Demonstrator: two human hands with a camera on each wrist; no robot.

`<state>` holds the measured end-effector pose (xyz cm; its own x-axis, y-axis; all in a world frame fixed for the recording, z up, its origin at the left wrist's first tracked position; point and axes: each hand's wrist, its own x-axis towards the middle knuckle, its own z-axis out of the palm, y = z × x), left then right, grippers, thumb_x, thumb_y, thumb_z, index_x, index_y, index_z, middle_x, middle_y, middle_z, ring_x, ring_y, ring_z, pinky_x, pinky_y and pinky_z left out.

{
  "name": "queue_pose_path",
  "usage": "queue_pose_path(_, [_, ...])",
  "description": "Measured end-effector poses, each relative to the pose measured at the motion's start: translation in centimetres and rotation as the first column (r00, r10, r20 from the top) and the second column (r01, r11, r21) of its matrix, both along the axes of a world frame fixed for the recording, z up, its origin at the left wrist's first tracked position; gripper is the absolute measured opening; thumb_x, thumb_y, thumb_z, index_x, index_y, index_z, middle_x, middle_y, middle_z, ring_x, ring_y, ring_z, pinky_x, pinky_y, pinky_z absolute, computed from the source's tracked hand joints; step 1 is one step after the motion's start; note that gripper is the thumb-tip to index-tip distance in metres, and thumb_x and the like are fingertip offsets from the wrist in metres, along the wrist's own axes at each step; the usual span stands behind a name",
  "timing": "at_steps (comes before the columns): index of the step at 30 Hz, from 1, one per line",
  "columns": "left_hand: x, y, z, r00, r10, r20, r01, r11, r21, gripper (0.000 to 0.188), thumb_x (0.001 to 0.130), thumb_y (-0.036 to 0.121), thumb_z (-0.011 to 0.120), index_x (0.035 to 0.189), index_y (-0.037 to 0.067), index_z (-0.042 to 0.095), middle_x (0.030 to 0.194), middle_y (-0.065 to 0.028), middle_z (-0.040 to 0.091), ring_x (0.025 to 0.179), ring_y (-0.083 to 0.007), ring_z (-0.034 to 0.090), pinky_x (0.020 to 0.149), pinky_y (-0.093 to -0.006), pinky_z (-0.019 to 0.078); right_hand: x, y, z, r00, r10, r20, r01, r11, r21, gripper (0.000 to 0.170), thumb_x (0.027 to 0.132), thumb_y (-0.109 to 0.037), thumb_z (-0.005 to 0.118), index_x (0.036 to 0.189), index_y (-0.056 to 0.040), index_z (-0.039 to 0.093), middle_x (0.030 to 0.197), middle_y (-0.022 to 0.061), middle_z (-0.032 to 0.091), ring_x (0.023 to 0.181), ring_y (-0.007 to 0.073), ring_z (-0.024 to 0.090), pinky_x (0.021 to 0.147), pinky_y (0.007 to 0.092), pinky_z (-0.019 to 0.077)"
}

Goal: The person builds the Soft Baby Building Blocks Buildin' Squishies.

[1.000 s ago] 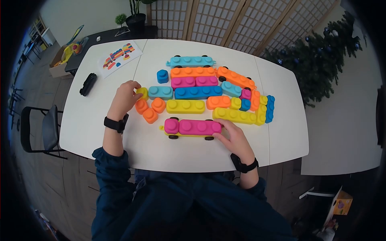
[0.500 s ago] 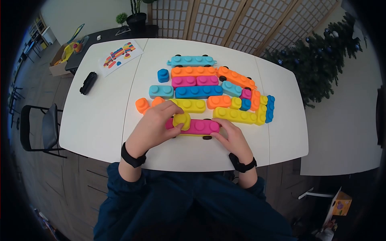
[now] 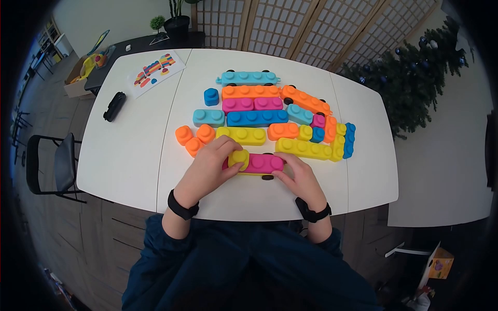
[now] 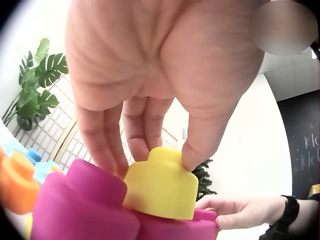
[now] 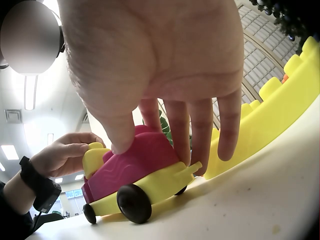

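Note:
My left hand [image 3: 205, 173] pinches a small yellow block [image 4: 162, 185] between thumb and fingers. This block is slightly tilted, low over the studs of a long pink block [image 3: 265, 163]. Beside it stands a single pink block [image 4: 85, 210], mostly covered by the left hand in the head view. Both pink blocks sit on a yellow wheeled base [image 5: 160, 181] with black wheels. With thumb and fingers, my right hand [image 3: 301, 179] grips the right end of the long pink block. A long yellow block [image 5: 265, 120] lies just beyond the right fingers.
Beyond the hands lie several blocks, among them a yellow one [image 3: 251, 136], a long blue one [image 3: 257, 118] and three small orange ones [image 3: 206, 133]. Two more wheeled bases, light blue [image 3: 249, 78] and orange [image 3: 305, 100], are farther back. A picture sheet [image 3: 158, 72] and black case [image 3: 114, 107] lie left.
The left hand has taken the yellow block from the far left of the blocks and carried it right and nearer, onto the pink blocks. The right hand keeps its grip.

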<state>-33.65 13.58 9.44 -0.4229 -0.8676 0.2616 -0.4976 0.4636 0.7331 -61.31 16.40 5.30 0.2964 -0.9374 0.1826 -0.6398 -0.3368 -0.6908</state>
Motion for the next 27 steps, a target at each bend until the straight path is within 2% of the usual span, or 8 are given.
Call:
queue_pose_path(12, [-0.2,0.4,-0.8,0.998,0.005,-0.063,-0.008,0.999,-0.039,0.032,0.083,0.007,0.081,0.109,0.003,0.064,0.109,-0.0117,0.064,0.098,-0.0310,0.067,0.084,-0.0353,0.0554,-0.1,0.1,0.1,1.000,-0.006,-0.001,0.006,1.000,-0.016,0.046,0.091,-0.021,0.078,0.131,-0.0047,0.063,0.124,0.0186,0.069,0.113,0.0353,0.068,0.098,0.0386,0.0530])
queue_pose_path(17, [-0.6,0.7,-1.5,0.997,0.064,-0.049,-0.071,0.987,-0.145,0.040,0.084,0.013,0.083,0.116,0.002,0.062,0.111,-0.0134,0.063,0.100,-0.0322,0.066,0.085,-0.0363,0.0553,0.0,0.1,0.1,1.000,-0.008,0.008,0.008,1.000,-0.021,0.046,0.091,-0.021,0.078,0.131,-0.0044,0.063,0.122,0.0181,0.069,0.111,0.0345,0.068,0.097,0.0385,0.0532])
queue_pose_path(23, [0.1,0.9,-2.2,0.991,0.129,-0.039,-0.131,0.990,-0.053,0.049,0.082,0.022,0.086,0.120,0.002,0.063,0.110,-0.0144,0.067,0.099,-0.0331,0.068,0.086,-0.0368,0.0556,0.1,-0.1,-0.2,1.000,0.007,0.017,-0.006,0.999,-0.042,0.045,0.092,-0.026,0.077,0.129,-0.0055,0.063,0.118,0.0174,0.070,0.108,0.0360,0.068,0.092,0.0397,0.0549])
queue_pose_path(27, [0.5,0.7,-2.6,0.994,0.102,-0.035,-0.103,0.994,-0.043,0.049,0.081,0.022,0.087,0.119,0.003,0.063,0.109,-0.0145,0.068,0.098,-0.0332,0.068,0.085,-0.0365,0.0556,0.2,-0.2,-0.3,1.000,0.014,0.021,-0.014,0.999,-0.030,0.045,0.092,-0.026,0.077,0.130,-0.0056,0.063,0.119,0.0172,0.069,0.108,0.0360,0.068,0.092,0.0396,0.0550])
